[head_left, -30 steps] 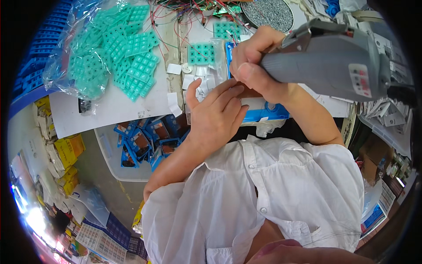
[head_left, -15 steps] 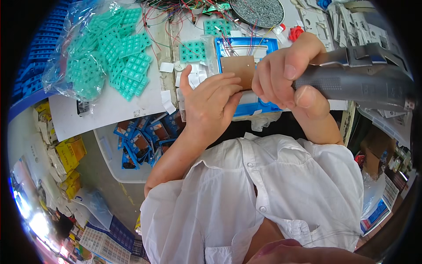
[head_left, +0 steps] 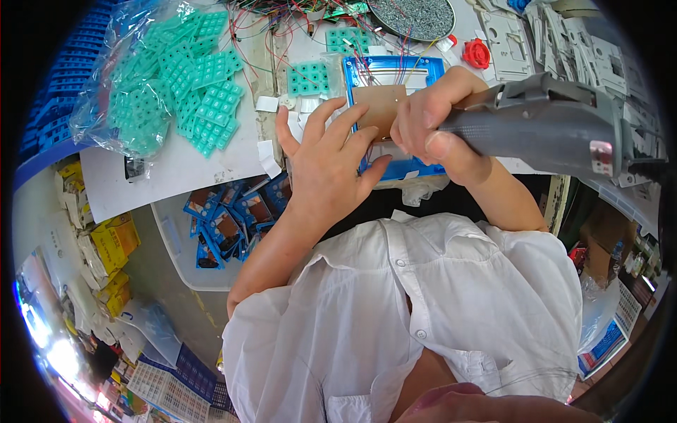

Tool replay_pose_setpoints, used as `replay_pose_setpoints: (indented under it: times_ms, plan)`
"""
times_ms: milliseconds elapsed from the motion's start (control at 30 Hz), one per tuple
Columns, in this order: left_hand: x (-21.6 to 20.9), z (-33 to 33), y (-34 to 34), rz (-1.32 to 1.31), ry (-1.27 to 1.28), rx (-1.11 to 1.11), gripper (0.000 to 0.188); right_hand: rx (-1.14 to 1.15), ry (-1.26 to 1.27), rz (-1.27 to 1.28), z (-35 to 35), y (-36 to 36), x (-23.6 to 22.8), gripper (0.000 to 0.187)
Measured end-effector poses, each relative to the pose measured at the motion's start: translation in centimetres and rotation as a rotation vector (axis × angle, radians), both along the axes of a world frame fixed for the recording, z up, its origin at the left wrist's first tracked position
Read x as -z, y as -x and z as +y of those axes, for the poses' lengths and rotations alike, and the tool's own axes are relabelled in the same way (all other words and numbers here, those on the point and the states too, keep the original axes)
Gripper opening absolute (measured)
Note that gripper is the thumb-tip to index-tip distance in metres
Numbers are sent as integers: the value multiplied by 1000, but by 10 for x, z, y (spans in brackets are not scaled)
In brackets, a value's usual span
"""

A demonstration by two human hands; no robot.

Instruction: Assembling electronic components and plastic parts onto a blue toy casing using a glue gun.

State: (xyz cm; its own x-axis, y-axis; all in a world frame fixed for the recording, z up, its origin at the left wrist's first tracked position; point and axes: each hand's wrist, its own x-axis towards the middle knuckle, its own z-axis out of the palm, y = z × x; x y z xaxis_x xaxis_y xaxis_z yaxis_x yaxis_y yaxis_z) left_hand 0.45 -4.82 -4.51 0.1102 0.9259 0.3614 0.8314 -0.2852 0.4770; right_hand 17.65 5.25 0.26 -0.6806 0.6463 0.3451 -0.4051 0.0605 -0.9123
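Observation:
In my right hand (head_left: 441,123) is a dark grey electric screwdriver (head_left: 539,127), its thick body running off to the right. My fingers wrap its front end, and its tip is hidden behind them. Under that hand lies a brown circuit board (head_left: 374,106), set in a blue plastic housing (head_left: 352,68) with thin wires over its far part. My left hand (head_left: 328,158) is open with spread fingers, over the housing's left edge and beside the board. It holds nothing. White paper pieces (head_left: 268,103) lie left of it.
Teal keypads (head_left: 218,106) spill from a clear bag (head_left: 116,130) at left; other teal keypads (head_left: 308,79) lie nearer. Behind are a dish of screws (head_left: 412,20), tangled wires (head_left: 282,21) and a red knob-like piece (head_left: 476,53). Below the table edge, a bin (head_left: 173,243) holds finished-looking blue units (head_left: 226,225).
My left hand has drawn slightly left and spread its fingers, away from the board. My right hand and the screwdriver have shifted left and a little down, with the tool's back end lower.

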Motion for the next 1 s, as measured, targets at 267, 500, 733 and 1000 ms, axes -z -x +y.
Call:
replay_pose_setpoints:
  times_ms: [267,500,733,1000]
  plan:
    - [0,0,-1,-49,-11,-7,29,-100,-235,-189,2,-1,-1,21]
    - [-11,10,9,-128,65,48,25,-178,-8,114,45,-13,-7,28]
    - [-12,69,32,-126,-64,-55,14,810,-153,-70,53,-47,-78,51]
    - [-27,17,18,-248,231,-58,13,573,-710,-638,-10,-103,-2,40]
